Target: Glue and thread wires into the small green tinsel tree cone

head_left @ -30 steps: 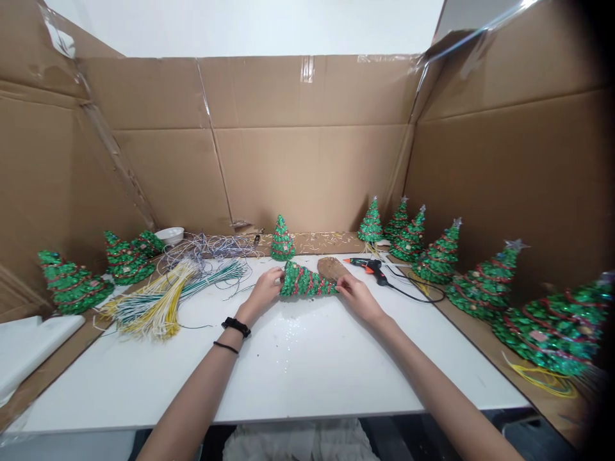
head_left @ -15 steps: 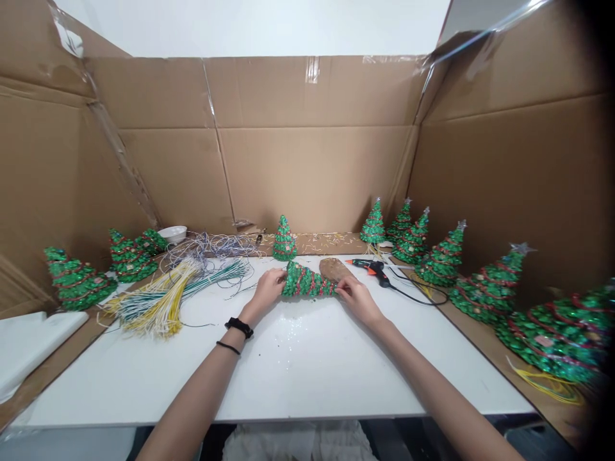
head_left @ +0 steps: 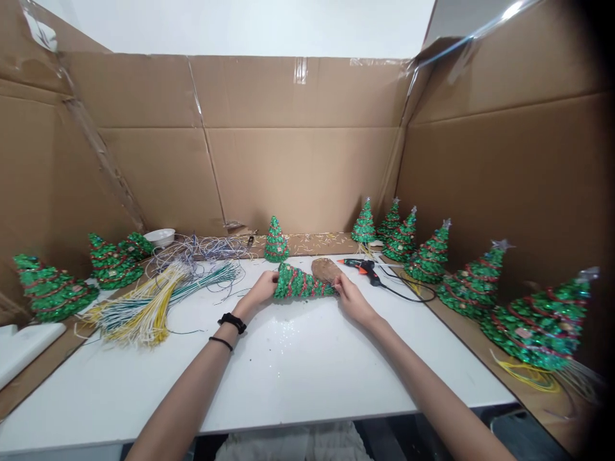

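Note:
A green sequined cone tree (head_left: pixel 300 283) with red bead strands lies on its side on the white table (head_left: pixel 298 365), its wide base to the left. My left hand (head_left: pixel 261 289) is closed round the base end. My right hand (head_left: pixel 350 297) pinches the narrow tip end. A brown oval piece (head_left: pixel 324 268) lies just behind the tree. An orange and black glue gun (head_left: pixel 361 267) rests on the table to the right of it, its black cord trailing right.
Finished green trees stand in a row along the right cardboard wall (head_left: pixel 473 282), several more at the left (head_left: pixel 50 288), one at the back centre (head_left: pixel 275 240). A bundle of yellow, white and green wires (head_left: pixel 148 304) lies left of my hands. A white bowl (head_left: pixel 160 237) sits far left.
Both hands keep their hold on the lying tree. The view has shifted slightly right and down; the hands and tree barely moved.

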Motion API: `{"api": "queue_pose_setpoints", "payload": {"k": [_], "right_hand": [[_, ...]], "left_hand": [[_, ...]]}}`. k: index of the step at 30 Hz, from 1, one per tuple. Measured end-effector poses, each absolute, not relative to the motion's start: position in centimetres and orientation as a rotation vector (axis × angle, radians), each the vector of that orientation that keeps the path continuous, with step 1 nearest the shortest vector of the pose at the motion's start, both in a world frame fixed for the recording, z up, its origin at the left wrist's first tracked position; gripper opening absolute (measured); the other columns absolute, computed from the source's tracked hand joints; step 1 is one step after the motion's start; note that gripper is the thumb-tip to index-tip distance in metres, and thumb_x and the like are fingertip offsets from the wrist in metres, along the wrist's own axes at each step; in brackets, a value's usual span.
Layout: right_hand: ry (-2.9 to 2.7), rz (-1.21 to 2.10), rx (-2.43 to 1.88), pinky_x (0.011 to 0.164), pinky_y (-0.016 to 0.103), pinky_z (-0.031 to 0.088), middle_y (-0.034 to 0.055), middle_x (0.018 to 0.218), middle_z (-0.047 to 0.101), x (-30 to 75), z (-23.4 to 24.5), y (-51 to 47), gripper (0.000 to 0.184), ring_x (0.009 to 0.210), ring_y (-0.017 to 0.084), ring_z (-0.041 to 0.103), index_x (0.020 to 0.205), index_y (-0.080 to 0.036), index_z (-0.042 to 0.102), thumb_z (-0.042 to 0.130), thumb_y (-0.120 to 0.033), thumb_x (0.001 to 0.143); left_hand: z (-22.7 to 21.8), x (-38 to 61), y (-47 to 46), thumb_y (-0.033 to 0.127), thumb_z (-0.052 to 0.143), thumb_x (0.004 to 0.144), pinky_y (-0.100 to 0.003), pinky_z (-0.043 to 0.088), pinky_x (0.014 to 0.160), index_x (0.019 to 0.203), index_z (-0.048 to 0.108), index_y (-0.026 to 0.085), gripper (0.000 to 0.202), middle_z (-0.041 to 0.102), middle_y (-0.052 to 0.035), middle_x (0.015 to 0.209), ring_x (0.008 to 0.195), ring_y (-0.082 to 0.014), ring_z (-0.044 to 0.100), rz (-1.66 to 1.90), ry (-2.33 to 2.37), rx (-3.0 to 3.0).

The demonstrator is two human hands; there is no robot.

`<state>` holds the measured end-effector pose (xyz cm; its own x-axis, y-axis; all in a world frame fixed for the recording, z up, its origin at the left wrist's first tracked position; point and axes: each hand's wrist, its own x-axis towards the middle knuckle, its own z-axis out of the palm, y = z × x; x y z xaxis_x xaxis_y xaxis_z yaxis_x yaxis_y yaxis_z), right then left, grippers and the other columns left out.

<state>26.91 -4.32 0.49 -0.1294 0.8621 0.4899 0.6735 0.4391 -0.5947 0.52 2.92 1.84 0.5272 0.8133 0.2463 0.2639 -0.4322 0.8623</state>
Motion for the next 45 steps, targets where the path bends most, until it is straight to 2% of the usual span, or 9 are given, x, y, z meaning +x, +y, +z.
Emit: {"api": "queue_pose_setpoints", "payload": {"k": [4, 10, 17, 25, 34, 37, 39, 41, 45], "right_hand": [[-1.913, 0.316, -1.284, 0.071, 0.032, 0.042, 0.0039, 0.077, 0.054, 27.1, 0.8, -4.2, 0.010, 0.076, 0.019, 0.051, 0.078, -0.021, 0.044, 0.037, -0.024, 0.086], [-1.931, 0.279, -1.288, 0.074, 0.032, 0.042, 0.0058, 0.081, 0.058, 27.0, 0.9, -4.2, 0.013, 0.080, 0.019, 0.054, 0.077, -0.019, 0.050, 0.041, -0.023, 0.085], [-2.071, 0.024, -1.371, 0.076, 0.033, 0.041, 0.0072, 0.082, 0.061, 27.1, 1.9, -4.8, 0.018, 0.085, 0.021, 0.053, 0.076, -0.020, 0.053, 0.044, -0.027, 0.089], [-2.055, -0.015, -1.678, 0.065, 0.028, 0.036, 0.0059, 0.080, 0.064, 26.4, 2.9, -5.7, 0.028, 0.078, 0.019, 0.057, 0.076, -0.020, 0.056, 0.036, -0.031, 0.092], [-1.766, 0.476, -1.778, 0.050, 0.025, 0.034, 0.0011, 0.043, 0.049, 25.4, 1.9, -5.1, 0.047, 0.047, 0.016, 0.050, 0.055, -0.019, 0.052, 0.028, -0.038, 0.090], [-1.859, 0.357, -1.741, 0.053, 0.025, 0.034, 0.0007, 0.052, 0.056, 25.8, 2.4, -5.4, 0.034, 0.053, 0.016, 0.053, 0.066, -0.019, 0.057, 0.040, -0.041, 0.087], [-1.970, 0.226, -1.693, 0.055, 0.024, 0.034, -0.0001, 0.061, 0.061, 26.2, 2.7, -5.7, 0.017, 0.059, 0.016, 0.055, 0.084, -0.021, 0.059, 0.050, -0.036, 0.083], [-2.061, 0.151, -1.639, 0.057, 0.024, 0.034, -0.0003, 0.069, 0.063, 26.6, 3.0, -5.8, 0.015, 0.063, 0.016, 0.056, 0.095, -0.023, 0.056, 0.052, -0.027, 0.081], [-2.151, 0.134, -1.549, 0.061, 0.023, 0.036, 0.0012, 0.077, 0.063, 27.2, 3.0, -5.7, 0.010, 0.069, 0.015, 0.057, 0.088, -0.022, 0.052, 0.044, -0.019, 0.084]], "left_hand": [[1.8, 0.6, 3.5, 0.017, 0.052, 0.063, -0.025, 0.044, 0.057, 0.058, 0.063, 0.010, 0.014, 0.060, -0.0001, 0.054, 0.057, -0.0143, 0.052, 0.802, 0.884, 1.956], [2.5, 0.9, 3.9, 0.014, 0.055, 0.059, -0.028, 0.048, 0.066, 0.058, 0.062, 0.012, 0.007, 0.063, -0.0009, 0.056, 0.067, -0.0184, 0.055, 0.839, 0.898, 1.979], [1.5, 0.6, 3.8, 0.017, 0.050, 0.060, -0.026, 0.047, 0.064, 0.054, 0.058, 0.012, 0.011, 0.060, -0.0001, 0.054, 0.066, -0.0179, 0.054, 0.846, 0.975, 1.925], [0.0, 0.6, 4.1, 0.023, 0.054, 0.062, -0.024, 0.042, 0.056, 0.057, 0.062, 0.011, 0.016, 0.058, -0.0002, 0.053, 0.056, -0.0137, 0.051, 0.861, 0.930, 1.853], [0.0, 0.8, 3.7, 0.029, 0.058, 0.067, -0.023, 0.042, 0.053, 0.061, 0.065, 0.009, 0.022, 0.060, -0.0014, 0.053, 0.052, -0.0119, 0.050, 0.915, 0.886, 1.788], [0.0, 0.8, 3.7, 0.029, 0.059, 0.066, -0.023, 0.042, 0.054, 0.059, 0.065, 0.009, 0.021, 0.059, -0.0012, 0.052, 0.054, -0.0125, 0.050, 0.931, 0.895, 1.786], [0.0, 0.8, 3.7, 0.029, 0.060, 0.065, -0.024, 0.042, 0.055, 0.058, 0.064, 0.010, 0.021, 0.058, -0.0010, 0.052, 0.055, -0.0129, 0.051, 0.940, 0.901, 1.786], [-0.1, 0.8, 3.7, 0.029, 0.059, 0.066, -0.024, 0.043, 0.055, 0.058, 0.064, 0.010, 0.021, 0.058, -0.0009, 0.052, 0.055, -0.0133, 0.051, 0.947, 0.904, 1.790], [-0.1, 0.8, 3.6, 0.027, 0.056, 0.067, -0.024, 0.043, 0.055, 0.059, 0.064, 0.010, 0.020, 0.059, -0.0013, 0.054, 0.055, -0.0135, 0.052, 0.966, 0.906, 1.807]]}}
